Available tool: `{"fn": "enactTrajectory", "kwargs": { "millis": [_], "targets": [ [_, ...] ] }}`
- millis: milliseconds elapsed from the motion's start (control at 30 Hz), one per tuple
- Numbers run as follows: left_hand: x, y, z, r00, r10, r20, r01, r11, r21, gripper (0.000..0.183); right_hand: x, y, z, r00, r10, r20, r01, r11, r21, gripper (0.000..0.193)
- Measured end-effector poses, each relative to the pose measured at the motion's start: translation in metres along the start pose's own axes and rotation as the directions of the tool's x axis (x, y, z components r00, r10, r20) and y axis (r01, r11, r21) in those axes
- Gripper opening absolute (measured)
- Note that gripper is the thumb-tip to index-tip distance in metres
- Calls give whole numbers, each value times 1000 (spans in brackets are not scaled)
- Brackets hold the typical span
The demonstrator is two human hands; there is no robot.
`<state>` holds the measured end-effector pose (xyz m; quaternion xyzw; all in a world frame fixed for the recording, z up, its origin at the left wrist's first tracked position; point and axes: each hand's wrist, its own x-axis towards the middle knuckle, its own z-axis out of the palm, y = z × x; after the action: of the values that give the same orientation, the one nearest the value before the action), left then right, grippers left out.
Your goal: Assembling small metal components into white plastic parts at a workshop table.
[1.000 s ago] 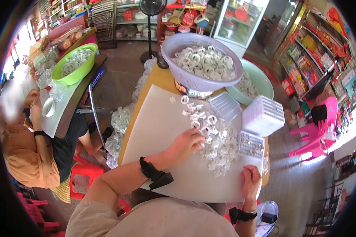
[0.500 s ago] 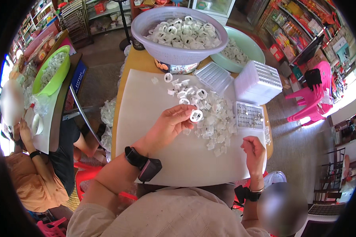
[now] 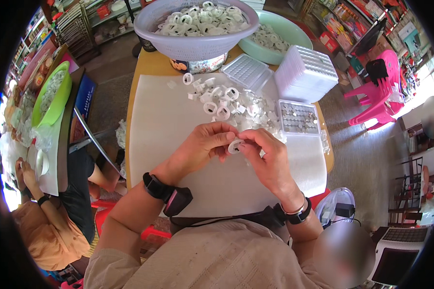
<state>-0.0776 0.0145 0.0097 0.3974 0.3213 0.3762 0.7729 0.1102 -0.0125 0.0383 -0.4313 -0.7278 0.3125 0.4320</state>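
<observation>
My left hand (image 3: 205, 147) pinches a small white plastic ring piece (image 3: 235, 146) with a dark slot in its middle. From the other side, the closed fingertips of my right hand (image 3: 271, 161) press on the same ring; whether something tiny sits between them is hidden. Just beyond both hands lie several like ring pieces (image 3: 223, 112) in a loose heap, beside a pile of translucent plastic bits (image 3: 267, 123), partly covered by my right hand. A clear compartment tray (image 3: 300, 126) to the right of the pile holds small silvery round bits.
Behind the heap, a lavender basket (image 3: 195, 42) full of white pieces rests on a printed tin (image 3: 200, 65). A pale green basin (image 3: 287, 31), an overlapping clear tray (image 3: 246, 70) and a stack of trays (image 3: 306, 74) stand nearby. At left, another person works beside a lime-green basin (image 3: 58, 103).
My right hand has come in from beside the compartment tray to the ring in my left hand. The left hand keeps its pinch. The head view has shifted a little.
</observation>
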Motion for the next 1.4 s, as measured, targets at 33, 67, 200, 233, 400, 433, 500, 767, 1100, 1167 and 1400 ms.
{"fn": "enactTrajectory", "kwargs": {
  "millis": [33,67,200,233,400,433,500,767,1100,1167,1400],
  "targets": [
    [1,-1,0,1000,3,-7,-2,1000,26,24,-2,0,0,1000,5,-3,-5,1000,-3,17],
    [0,0,1,1000,-2,-1,2,1000,25,24,-5,-1,-1,997,74,-20,-73,997,38,14],
    [-3,5,16,1000,9,10,-11,990,144,28,-9,8,-4,913,406,-44,-354,840,412,8],
    [-4,5,20,998,65,3,-64,972,227,30,-10,11,-3,911,409,-61,-353,846,400,8],
    [-4,-2,14,994,86,63,-100,956,274,32,-13,10,4,889,452,66,-379,650,659,11],
    [-3,-4,13,993,91,71,-105,968,227,32,-14,10,1,883,458,102,-409,646,644,13],
    [-3,-6,13,993,105,54,-112,983,144,31,-17,11,-6,878,472,81,-420,678,603,13],
    [0,-5,6,988,146,40,-144,988,-45,29,-7,71,-103,942,-77,-326,-99,866,-491,9],
    [-1,-5,5,999,35,29,-34,999,-3,31,3,88,-116,984,-153,-96,45,721,-691,8],
    [-1,-5,4,999,40,11,-41,999,9,31,3,71,-108,986,51,-160,-123,870,-477,8],
    [1,-8,3,983,45,179,-30,996,-84,40,-10,7,-41,987,144,-74,-140,989,55,9]
  ]
}}
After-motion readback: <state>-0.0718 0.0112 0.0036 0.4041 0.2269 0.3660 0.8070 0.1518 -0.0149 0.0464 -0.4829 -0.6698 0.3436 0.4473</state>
